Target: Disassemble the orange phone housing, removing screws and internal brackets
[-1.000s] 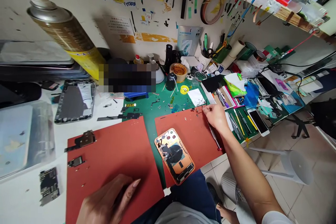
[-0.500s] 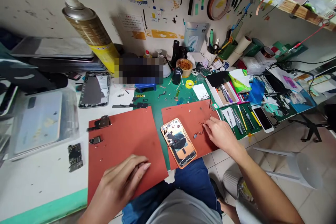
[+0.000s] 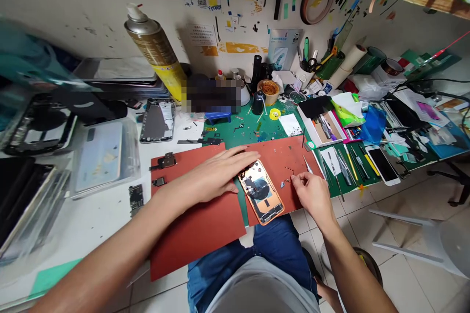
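Observation:
An orange phone housing [image 3: 270, 200], its inner parts exposed, lies on the right red-brown mat near the front edge. My left hand [image 3: 223, 173] reaches across the left mat with its fingers stretched out flat. Their tips are over the top edge of the housing. My right hand [image 3: 314, 195] is closed in a pinch at the right of the mat. Small flex cable pieces [image 3: 283, 184] lie just left of its fingertips, and a thin dark strip [image 3: 290, 170] runs close to them. Whatever is in the pinch is too small to make out. A screwdriver [image 3: 307, 164] shows behind that hand.
Small camera parts [image 3: 167, 160] sit on the left mat [image 3: 198, 234]; a circuit board [image 3: 135, 198] lies beside it. Several hand tools [image 3: 345, 171] and a white phone [image 3: 382, 164] are at right. A spray can [image 3: 156, 49] stands at the back left.
My left hand has moved right and forward from the left mat to the phone housing, and its fingers have straightened. My right hand remains pinched beside the small flex pieces. The view has shifted left.

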Tool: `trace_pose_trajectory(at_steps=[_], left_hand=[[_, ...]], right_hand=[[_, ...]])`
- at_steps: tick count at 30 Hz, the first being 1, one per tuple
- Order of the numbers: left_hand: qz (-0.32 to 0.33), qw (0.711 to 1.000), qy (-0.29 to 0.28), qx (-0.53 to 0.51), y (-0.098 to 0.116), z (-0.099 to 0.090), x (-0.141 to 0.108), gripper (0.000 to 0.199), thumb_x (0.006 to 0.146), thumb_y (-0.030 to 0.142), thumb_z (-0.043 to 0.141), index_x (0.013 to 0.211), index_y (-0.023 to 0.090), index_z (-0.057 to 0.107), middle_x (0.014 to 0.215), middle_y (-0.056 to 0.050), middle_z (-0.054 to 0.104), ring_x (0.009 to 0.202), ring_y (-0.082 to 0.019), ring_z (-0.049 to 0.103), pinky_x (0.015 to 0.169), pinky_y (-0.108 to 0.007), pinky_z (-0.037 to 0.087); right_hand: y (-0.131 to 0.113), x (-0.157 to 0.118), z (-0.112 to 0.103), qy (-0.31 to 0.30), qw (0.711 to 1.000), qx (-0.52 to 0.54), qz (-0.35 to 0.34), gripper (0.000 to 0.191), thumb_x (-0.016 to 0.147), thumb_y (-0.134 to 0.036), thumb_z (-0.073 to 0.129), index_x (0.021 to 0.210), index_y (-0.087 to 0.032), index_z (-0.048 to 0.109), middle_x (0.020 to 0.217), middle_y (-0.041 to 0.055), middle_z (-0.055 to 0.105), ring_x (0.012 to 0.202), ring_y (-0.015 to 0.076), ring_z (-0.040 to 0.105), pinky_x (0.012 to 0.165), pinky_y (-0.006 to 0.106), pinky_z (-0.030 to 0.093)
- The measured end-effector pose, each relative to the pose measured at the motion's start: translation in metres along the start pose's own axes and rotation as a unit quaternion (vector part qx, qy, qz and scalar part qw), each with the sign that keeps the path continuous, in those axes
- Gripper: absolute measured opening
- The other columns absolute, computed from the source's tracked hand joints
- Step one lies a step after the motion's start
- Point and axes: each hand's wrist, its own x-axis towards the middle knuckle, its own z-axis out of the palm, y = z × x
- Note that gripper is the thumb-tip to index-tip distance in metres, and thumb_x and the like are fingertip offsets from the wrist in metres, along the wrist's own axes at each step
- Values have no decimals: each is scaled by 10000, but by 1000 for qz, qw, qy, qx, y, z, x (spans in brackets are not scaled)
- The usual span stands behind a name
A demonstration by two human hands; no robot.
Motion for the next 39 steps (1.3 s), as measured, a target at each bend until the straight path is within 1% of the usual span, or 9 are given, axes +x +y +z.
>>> trace_pose_trajectory(at_steps=[4, 10, 14, 19, 22, 25, 33, 36, 39], left_hand=[[-6, 997, -74, -34, -11, 2, 22, 1174, 787, -1, 832, 1714, 416, 246, 1774, -29, 380, 1682, -334, 252, 1303, -549, 384], [11, 994, -86, -62, -15, 4, 29, 1054, 839, -11, 770, 1690, 416, 319, 1764, -37, 400, 1686, -322, 239, 1291, -541, 371], [31, 994, -75, -80, -17, 2, 33, 955, 836, 64, 843, 1641, 367, 427, 1663, -62, 543, 1626, -326, 363, 1288, -537, 366], [27, 995, -27, -96, -4, 10, 22, 913, 821, 257, 934, 1607, 291, 471, 1498, -124, 632, 1423, -322, 555, 1221, -519, 449], [-6, 995, 25, -93, 15, 22, 5, 919, 835, 307, 925, 1617, 282, 443, 1434, -132, 639, 1345, -331, 569, 1155, -521, 506], [-49, 992, 77, -83, 39, 42, -10, 867, 878, 335, 886, 1612, 281, 429, 1417, -138, 635, 1341, -355, 553, 1177, -587, 483], [-151, 971, 172, -64, 89, 102, -12, 971, 940, 372, 816, 1695, 264, 216, 1439, -165, 586, 1376, -395, 534, 1275, -742, 303], [-168, 966, 184, -65, 94, 112, -12, 995, 961, 345, 790, 1721, 283, 149, 1473, -170, 575, 1405, -404, 523, 1280, -758, 265], [-158, 968, 178, -77, 90, 110, -20, 1012, 951, 441, 813, 1723, 303, 173, 1506, -162, 585, 1427, -395, 528, 1291, -733, 277]], right_hand=[[-5, 1, 2, -12, 999, 19, 30, 261, 905, -338, 638, 664, -248, 686, 626, 32, 706, 636, 220, 639, 630, 312, 341], [-8, 1, 3, -19, 997, 55, 57, 231, 848, -351, 599, 688, -251, 733, 631, 40, 713, 633, 225, 635, 627, 318, 355], [-6, -1, -2, -19, 993, 93, 71, 255, 799, -421, 611, 686, -247, 760, 643, 45, 728, 651, 228, 652, 640, 321, 393], [-2, -15, -18, -11, 984, 150, 97, 356, 749, -531, 611, 751, -231, 803, 650, 46, 738, 608, 225, 649, 638, 328, 465], [-5, -29, -25, -7, 978, 180, 104, 389, 735, -542, 627, 804, -213, 822, 708, 65, 773, 628, 230, 679, 634, 323, 503], [-14, -43, -28, -18, 975, 200, 95, 363, 747, -526, 637, 781, -211, 817, 686, 64, 770, 610, 230, 689, 604, 317, 508], [-39, -60, -8, -48, 975, 214, 41, 215, 777, -411, 642, 729, -247, 773, 596, 27, 745, 557, 223, 715, 599, 306, 527], [-40, -61, 2, -62, 976, 205, 42, 176, 787, -359, 644, 756, -252, 780, 580, 14, 739, 548, 218, 705, 582, 299, 522], [-39, -59, 9, -70, 978, 193, 42, 141, 782, -293, 643, 757, -253, 776, 601, 4, 750, 555, 208, 701, 588, 291, 520]])
